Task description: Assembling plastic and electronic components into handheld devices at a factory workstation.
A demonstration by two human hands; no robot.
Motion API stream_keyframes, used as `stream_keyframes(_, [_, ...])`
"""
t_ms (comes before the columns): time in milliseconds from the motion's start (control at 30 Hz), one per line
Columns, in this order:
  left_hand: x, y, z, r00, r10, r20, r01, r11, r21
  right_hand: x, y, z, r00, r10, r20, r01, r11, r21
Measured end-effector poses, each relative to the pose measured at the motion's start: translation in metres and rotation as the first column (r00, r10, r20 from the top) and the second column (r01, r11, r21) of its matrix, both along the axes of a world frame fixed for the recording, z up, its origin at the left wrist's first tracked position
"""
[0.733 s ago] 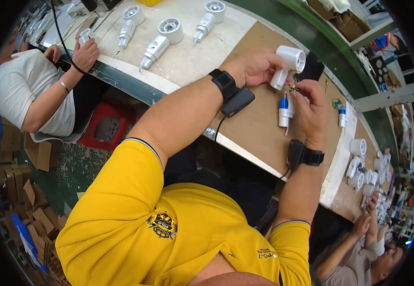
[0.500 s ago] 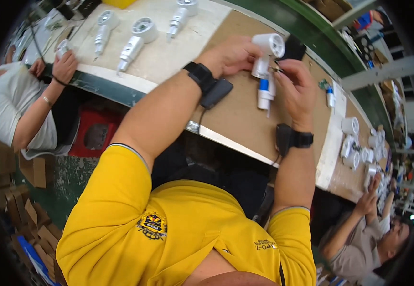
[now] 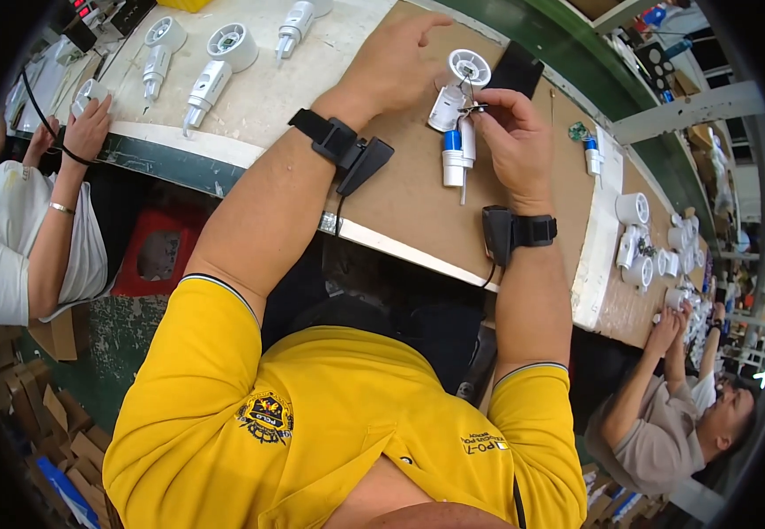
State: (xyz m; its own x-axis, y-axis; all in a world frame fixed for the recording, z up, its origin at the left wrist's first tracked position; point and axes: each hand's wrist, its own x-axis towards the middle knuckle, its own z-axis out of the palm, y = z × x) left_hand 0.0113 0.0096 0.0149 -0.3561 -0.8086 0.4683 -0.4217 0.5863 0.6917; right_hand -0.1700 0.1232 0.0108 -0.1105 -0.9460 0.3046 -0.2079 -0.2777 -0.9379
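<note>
Pinching a small dark part (image 3: 476,108) between thumb and fingertips, the right hand (image 3: 518,145) is over the far half of the brown board (image 3: 382,203), where the open white handle shell (image 3: 445,108), wired white round cup (image 3: 469,66) and blue-and-white cylinder (image 3: 454,160) also are. Left hand (image 3: 391,63) is empty, fingers spread, over the board's far left; white round-headed devices (image 3: 212,84) lie left of the board, a green circuit board (image 3: 578,131) by its right edge.
</note>
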Motion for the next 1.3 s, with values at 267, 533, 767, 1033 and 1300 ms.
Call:
stream_keyframes(267, [0.003,-0.003,0.001,0.908,-0.416,0.044,0.416,0.888,-0.197,-0.002,0.001,-0.001,0.998,0.049,-0.04,-0.049,0.999,-0.009])
stream_keyframes(533, [0.002,0.022,0.018,0.979,-0.204,-0.018,0.191,0.94,-0.283,-0.001,-0.001,-0.002,0.996,0.075,-0.045,-0.074,0.997,0.021])
stream_keyframes(767, [0.004,0.025,0.042,0.965,-0.259,-0.034,0.246,0.857,0.452,-0.003,-0.007,-0.008,0.958,-0.024,-0.287,-0.006,0.995,-0.104])
stream_keyframes(1033, [-0.008,0.011,-0.003,0.941,-0.245,-0.234,0.325,0.846,0.422,0.011,-0.007,-0.008,0.967,-0.092,-0.235,0.062,0.989,-0.134])
stream_keyframes(1300, [-0.004,0.008,0.004,0.906,-0.268,-0.328,0.412,0.736,0.538,0.008,-0.009,-0.001,0.866,-0.133,-0.483,0.036,0.978,-0.204])
